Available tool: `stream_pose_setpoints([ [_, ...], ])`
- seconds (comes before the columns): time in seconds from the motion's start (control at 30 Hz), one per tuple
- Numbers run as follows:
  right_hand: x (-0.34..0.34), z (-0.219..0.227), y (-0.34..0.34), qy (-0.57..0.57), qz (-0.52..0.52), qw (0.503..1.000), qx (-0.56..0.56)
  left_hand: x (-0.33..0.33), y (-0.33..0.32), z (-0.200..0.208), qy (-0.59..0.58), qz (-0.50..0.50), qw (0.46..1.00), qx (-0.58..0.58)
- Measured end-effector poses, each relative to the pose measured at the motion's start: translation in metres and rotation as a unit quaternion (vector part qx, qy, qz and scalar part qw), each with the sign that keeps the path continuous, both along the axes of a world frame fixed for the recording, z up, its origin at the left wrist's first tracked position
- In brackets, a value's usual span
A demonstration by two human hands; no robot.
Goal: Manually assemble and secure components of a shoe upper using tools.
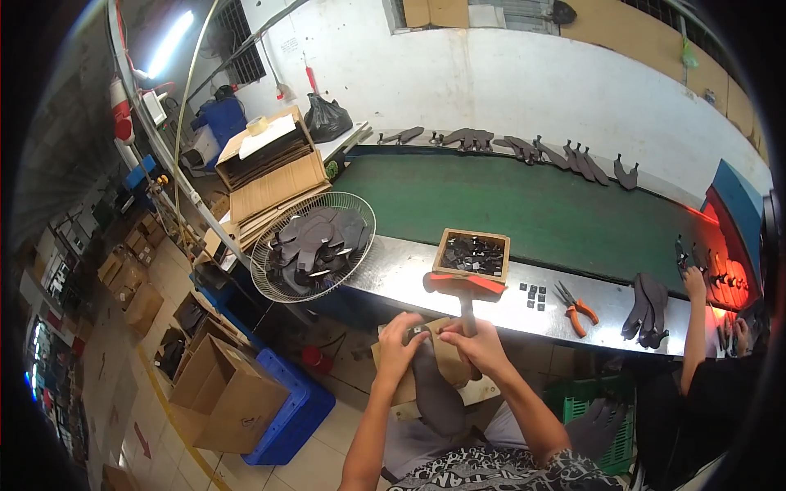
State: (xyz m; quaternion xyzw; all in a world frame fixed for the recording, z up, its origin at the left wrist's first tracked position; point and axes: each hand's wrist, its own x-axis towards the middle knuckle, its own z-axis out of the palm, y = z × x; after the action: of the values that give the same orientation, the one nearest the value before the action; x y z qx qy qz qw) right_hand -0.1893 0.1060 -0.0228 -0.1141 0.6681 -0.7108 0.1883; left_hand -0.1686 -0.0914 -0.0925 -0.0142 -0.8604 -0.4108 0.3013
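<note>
My left hand (399, 344) grips the top end of a dark shoe sole (434, 393) that lies on a cardboard board (393, 385) on my lap. My right hand (481, 345) pinches the same end of the sole and also holds the handle of a hammer (467, 288), whose dark head with a red band rests on the metal table edge (393, 274). A small wooden box of dark parts (472, 254) stands just beyond the hammer.
A round wire tray (278, 282) piled with dark soles sits at left. Orange-handled pliers (575, 308), small black pieces (532, 295) and more soles (645, 308) lie on the table. A green conveyor belt (524, 204) runs behind. Another person's arm (694, 327) reaches in at right. Cardboard boxes (229, 393) stand on the floor.
</note>
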Motion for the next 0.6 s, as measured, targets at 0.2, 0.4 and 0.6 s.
stream_pose_setpoints([
  [0.2, -0.040, -0.022, -0.025, 0.229, 0.056, 0.966, 0.102, 0.006, 0.008, -0.009, -0.011, -0.011, 1.000, -0.012],
  [0.4, -0.038, -0.030, -0.045, 0.234, 0.106, 0.960, 0.110, 0.010, 0.001, -0.014, 0.052, -0.021, 0.998, 0.031],
  [0.6, -0.027, -0.017, -0.042, 0.341, 0.115, 0.917, 0.175, 0.012, -0.001, -0.018, 0.009, -0.025, 1.000, 0.016],
])
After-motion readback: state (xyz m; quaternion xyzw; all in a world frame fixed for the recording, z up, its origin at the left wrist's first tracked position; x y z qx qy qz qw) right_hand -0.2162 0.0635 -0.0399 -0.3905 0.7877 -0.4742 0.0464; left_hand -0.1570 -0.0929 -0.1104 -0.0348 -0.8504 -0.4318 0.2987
